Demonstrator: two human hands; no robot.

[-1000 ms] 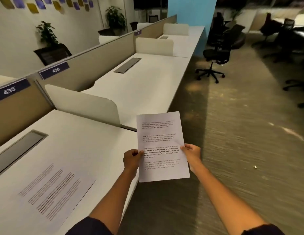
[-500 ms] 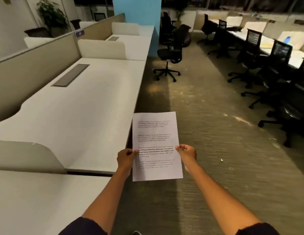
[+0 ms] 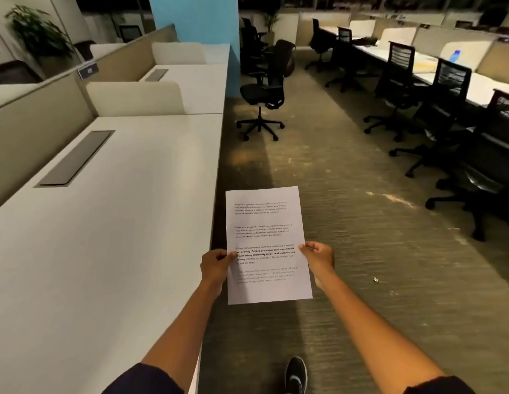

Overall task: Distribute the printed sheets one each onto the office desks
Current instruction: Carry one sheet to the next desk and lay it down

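1. Two hands hold one printed sheet (image 3: 266, 240) in the air, above the carpet (image 3: 347, 251) of the aisle and just beside the desk edge.
2. The left hand (image 3: 216, 267) is closed on the left edge of the sheet, with the thumb on the printed face and the fingers behind the paper.
3. The right hand (image 3: 318, 258) is closed on the right edge in the same way, at nearly the same height as the left hand.
4. The sheet stands almost upright toward the camera. Four blocks of text show on it, and the third block has some bold lines. The words are too small to read.
5. To the left of the left hand lies the near desk (image 3: 105, 251), white, with a grey cable hatch (image 3: 74, 157) far forward of the hand.
6. Beyond it, behind a low cream divider (image 3: 134, 99), is a second desk (image 3: 202, 86).
7. Forward of the hands, a black office chair (image 3: 264, 95) stands in the aisle near a blue column (image 3: 196, 29).
8. To the right of the right hand, well apart, a row of black chairs (image 3: 435, 109) stands along other desks.
9. Below the hands, a dark shoe (image 3: 296, 375) is on the carpet.
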